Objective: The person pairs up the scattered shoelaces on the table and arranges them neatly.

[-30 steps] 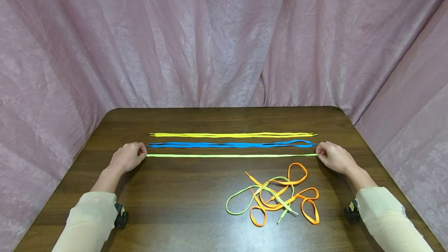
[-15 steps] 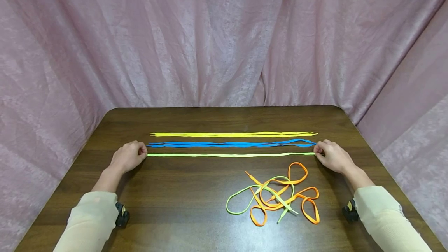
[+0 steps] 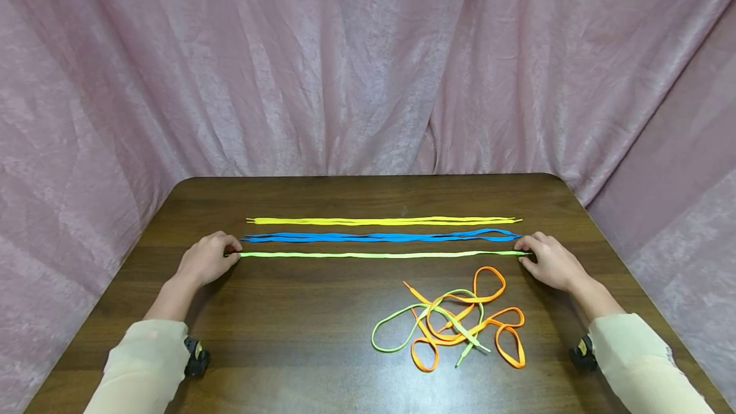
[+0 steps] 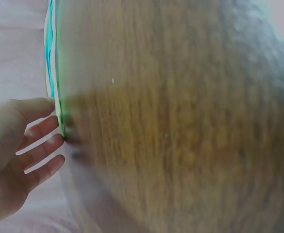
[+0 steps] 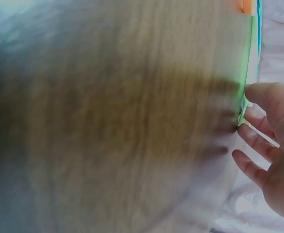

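A light green shoelace (image 3: 379,255) lies stretched straight from side to side on the table. At its left end is my left hand (image 3: 202,262), fingers parted around the tip; in the left wrist view the fingers of that hand (image 4: 8,145) are spread. My right hand (image 3: 549,262) is at the other end, thumb and fingers apart with the lace tip between them. The right wrist view shows this hand (image 5: 283,114) with loosely bent, separated fingers. Just beyond lies a doubled blue shoelace (image 3: 287,234), and a doubled yellow shoelace (image 3: 276,222) lies behind that.
An orange shoelace (image 3: 418,295) lies tangled with a second green shoelace (image 3: 391,351) on the near right of the brown wooden table (image 3: 287,318). Pink curtains (image 3: 368,82) hang behind the table and along its sides.
Both hands have loosened their pinch on the green lace's ends, and their fingers have parted. The right hand first shifted slightly left, then back right. The laces on the table have barely moved.
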Motion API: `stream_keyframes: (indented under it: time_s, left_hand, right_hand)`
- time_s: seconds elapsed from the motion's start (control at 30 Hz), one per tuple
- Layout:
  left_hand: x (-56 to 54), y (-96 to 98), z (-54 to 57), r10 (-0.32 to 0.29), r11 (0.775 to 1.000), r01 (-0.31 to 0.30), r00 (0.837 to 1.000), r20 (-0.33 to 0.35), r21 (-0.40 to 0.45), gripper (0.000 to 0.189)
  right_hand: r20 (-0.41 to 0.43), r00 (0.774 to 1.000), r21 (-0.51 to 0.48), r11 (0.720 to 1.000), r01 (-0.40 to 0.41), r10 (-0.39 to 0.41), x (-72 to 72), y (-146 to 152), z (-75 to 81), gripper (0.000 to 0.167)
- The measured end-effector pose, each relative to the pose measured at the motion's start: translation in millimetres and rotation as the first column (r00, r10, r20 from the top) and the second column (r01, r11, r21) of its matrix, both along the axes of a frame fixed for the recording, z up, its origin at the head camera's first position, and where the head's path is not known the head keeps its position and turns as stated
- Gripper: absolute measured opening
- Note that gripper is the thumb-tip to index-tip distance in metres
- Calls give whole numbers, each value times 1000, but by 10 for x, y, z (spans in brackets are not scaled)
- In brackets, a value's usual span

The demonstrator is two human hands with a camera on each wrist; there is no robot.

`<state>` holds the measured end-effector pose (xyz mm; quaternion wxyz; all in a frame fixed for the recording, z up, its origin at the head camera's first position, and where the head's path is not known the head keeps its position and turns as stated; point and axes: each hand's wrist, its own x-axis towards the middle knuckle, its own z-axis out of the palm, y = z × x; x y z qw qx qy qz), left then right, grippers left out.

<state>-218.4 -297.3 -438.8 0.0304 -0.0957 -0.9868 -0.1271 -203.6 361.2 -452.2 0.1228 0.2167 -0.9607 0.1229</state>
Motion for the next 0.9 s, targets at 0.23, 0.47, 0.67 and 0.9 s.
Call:
stream_keyframes:
  time_s: [0.23, 0.47, 0.67, 0.9]
  left_hand:
    - [79, 26, 75, -24, 1000, 24, 1000, 17, -11, 20]
    - [141, 105, 127, -64, 998, 64, 998, 1, -1, 21]
    - [206, 211, 169, -109, 994, 109, 994, -21, 6, 24]
    - [253, 383, 222, -160, 987, 160, 986, -45, -7, 26]
  right_hand:
    - [3, 1000, 36, 999, -15, 15, 85, -23, 37, 30]
    - [-64, 997, 55, 998, -43, 46, 126, -70, 85, 35]
    - [-76, 995, 65, 996, -64, 69, 161, -160, 139, 37]
    - [-87, 991, 83, 992, -90, 98, 205, -270, 196, 37]
